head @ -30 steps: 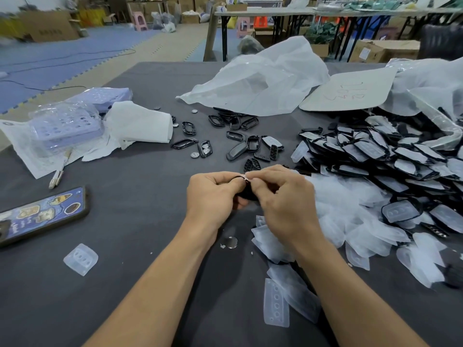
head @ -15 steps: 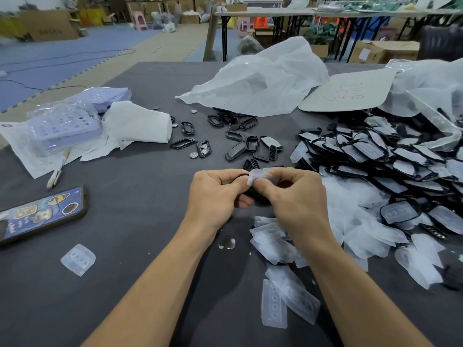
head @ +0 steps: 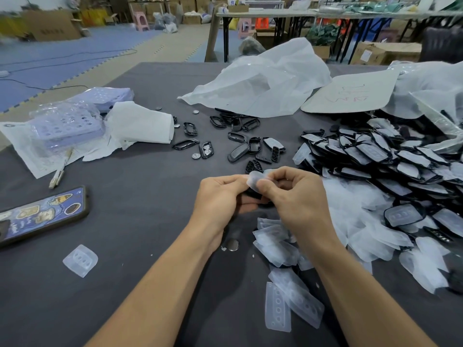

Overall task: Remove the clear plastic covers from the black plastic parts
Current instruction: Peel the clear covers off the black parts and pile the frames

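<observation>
Head view. Both hands meet above the middle of the gray table (head: 125, 296). The left hand (head: 220, 199) has its fingers curled round a black part (head: 253, 194) and holds it just above the tabletop. Most of the part is hidden by the fingers. The right hand (head: 299, 196) has thumb and forefinger closed in a pinch on a clear cover (head: 255, 181), with the other fingers curled. The cover stands above the part's upper edge and touches the left fingertips. Whether its lower end is attached to the part cannot be told. A heap of loose covers (head: 275, 244) lies below the right wrist, with a coin cell (head: 233, 244) just beside it. A pile of covered parts (head: 375, 156) lies to the right. Bare black shells (head: 240, 151) lie scattered beyond the hands. A phone (head: 42, 214) lies at the left edge, with a single cover (head: 80, 260) near it.
</observation>
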Available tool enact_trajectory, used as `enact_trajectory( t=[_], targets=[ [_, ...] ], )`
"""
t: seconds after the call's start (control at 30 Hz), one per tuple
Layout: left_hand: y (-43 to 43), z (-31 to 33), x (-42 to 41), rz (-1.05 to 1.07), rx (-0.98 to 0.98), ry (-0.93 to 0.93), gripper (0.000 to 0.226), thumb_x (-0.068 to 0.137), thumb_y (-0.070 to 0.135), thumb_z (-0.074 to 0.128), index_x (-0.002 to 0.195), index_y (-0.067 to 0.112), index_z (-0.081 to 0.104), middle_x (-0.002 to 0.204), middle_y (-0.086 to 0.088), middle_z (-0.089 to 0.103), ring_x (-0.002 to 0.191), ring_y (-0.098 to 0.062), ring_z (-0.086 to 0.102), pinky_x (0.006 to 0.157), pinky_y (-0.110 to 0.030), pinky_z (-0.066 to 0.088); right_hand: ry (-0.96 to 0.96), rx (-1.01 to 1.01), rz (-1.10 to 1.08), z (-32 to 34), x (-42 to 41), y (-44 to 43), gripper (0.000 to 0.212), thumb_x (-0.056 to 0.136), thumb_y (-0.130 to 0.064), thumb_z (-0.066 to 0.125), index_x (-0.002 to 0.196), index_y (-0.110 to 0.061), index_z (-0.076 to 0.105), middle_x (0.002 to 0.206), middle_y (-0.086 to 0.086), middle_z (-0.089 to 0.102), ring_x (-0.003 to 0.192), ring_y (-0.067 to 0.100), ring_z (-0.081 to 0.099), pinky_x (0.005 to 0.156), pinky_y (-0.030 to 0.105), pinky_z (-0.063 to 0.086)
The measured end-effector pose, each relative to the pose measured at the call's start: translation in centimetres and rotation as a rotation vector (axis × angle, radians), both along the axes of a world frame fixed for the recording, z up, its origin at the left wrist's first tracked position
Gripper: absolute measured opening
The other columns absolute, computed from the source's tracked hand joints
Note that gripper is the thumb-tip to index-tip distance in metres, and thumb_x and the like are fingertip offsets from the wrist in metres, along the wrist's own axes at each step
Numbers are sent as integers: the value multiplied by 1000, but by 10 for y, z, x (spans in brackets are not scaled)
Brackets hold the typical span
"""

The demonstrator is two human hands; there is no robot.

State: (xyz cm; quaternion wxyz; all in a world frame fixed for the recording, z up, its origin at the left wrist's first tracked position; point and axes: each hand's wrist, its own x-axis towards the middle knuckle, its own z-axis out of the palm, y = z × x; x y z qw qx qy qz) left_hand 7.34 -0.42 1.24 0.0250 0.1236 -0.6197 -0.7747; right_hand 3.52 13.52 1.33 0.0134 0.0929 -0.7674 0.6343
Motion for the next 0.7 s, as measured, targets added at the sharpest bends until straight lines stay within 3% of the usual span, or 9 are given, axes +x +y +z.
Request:
enact_trajectory(
  t=[0.13,0.2,0.33,0.5,0.7],
  targets=[
    [-2,5,0,-21,46,-58,31,99,11,55,89,10,84,93,-18,80,88,-31,79,73,-32,65,-53,2,54,2,-1,2,15,84,-16,83,72,-18,74,71,9,75,76,35,75,71,57,62],
    [-3,5,0,-36,49,-70,31,99,13,55,90,11,85,94,-19,80,89,-30,79,76,-32,65,-50,42,82,4,-1,3,15,84,-17,82,71,-18,75,70,9,75,72,29,74,70,57,62],
    [-3,5,-1,-22,64,-82,33,99,14,55,84,10,85,92,-20,79,87,-30,79,71,-32,64,-29,102,89,4,-2,3,17,83,-14,80,68,-21,75,67,6,73,63,19,67,71,49,62],
    [-3,4,-2,-30,80,-93,38,104,22,51,92,4,83,97,-18,80,87,-29,79,69,-30,62,53,199,-16,2,-1,-2,17,79,-18,78,64,-24,74,58,-5,69,54,6,62,55,23,54],
    [-2,5,-1,-76,92,-41,28,85,21,60,91,9,85,104,-16,79,90,-27,78,78,-32,65,97,248,-130,0,1,-4,20,81,-23,79,63,-21,71,54,-6,65,53,8,60,56,26,53]
  ],
)
